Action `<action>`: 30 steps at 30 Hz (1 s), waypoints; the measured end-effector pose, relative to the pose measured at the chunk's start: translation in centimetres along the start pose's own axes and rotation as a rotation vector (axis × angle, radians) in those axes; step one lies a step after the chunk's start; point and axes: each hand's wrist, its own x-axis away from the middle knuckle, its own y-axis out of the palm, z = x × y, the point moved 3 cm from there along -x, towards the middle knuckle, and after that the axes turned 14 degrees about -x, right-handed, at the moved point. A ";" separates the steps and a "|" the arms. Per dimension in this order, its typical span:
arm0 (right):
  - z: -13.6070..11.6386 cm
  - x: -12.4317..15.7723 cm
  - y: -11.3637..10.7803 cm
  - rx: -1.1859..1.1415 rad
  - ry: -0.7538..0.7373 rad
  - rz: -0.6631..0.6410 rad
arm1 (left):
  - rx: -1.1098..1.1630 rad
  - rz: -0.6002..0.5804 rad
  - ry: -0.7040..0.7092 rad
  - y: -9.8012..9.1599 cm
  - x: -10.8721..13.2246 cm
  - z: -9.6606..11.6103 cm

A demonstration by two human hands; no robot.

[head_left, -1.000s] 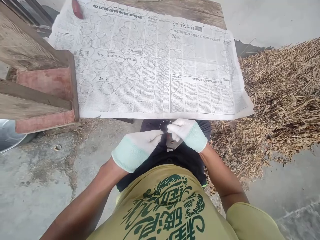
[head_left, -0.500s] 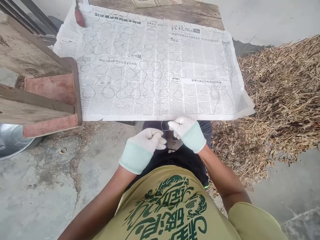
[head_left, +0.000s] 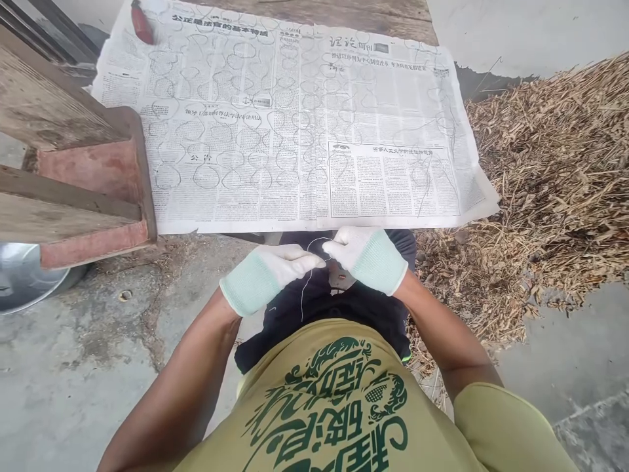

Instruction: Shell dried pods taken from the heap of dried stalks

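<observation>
A thin wire point(head_left: 304, 292) is pinched between my two gloved hands, just in front of the newspaper's near edge. My left hand point(head_left: 275, 269), in a white and mint-green glove, has thumb and forefinger closed on it. Its loose tail hangs down over my dark trousers. My right hand point(head_left: 361, 255), gloved alike, pinches the wire where it curves into a small loop between the hands. On the newspaper point(head_left: 314, 203) lie rows of thin twisted wire loops point(head_left: 206, 174), several to a row. Longer loose wire strands point(head_left: 427, 180) lie at its right side.
The newspaper covers a wooden table point(head_left: 373, 14). A red-handled tool point(head_left: 141, 25) rests at its far left corner. An upturned wooden stool point(head_left: 93, 170) stands at left, above a metal basin point(head_left: 29, 278). Dry straw point(head_left: 555, 170) is heaped on the right.
My left hand has turned, its fingers now closed together toward the right hand. The wire's tail now hangs below it, and the loop between the hands has changed shape. The view has shifted slightly.
</observation>
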 end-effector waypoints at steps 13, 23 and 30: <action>1.0 -1.2 0.2 -0.357 0.143 -0.094 | 0.222 -0.196 -0.066 1.9 -1.5 -1.2; 2.8 4.2 3.0 -0.064 -0.405 0.161 | 0.584 0.208 -0.052 2.0 -0.9 -0.2; 1.9 3.4 3.1 0.126 -0.569 0.135 | 0.603 0.242 -0.064 2.6 -0.2 1.0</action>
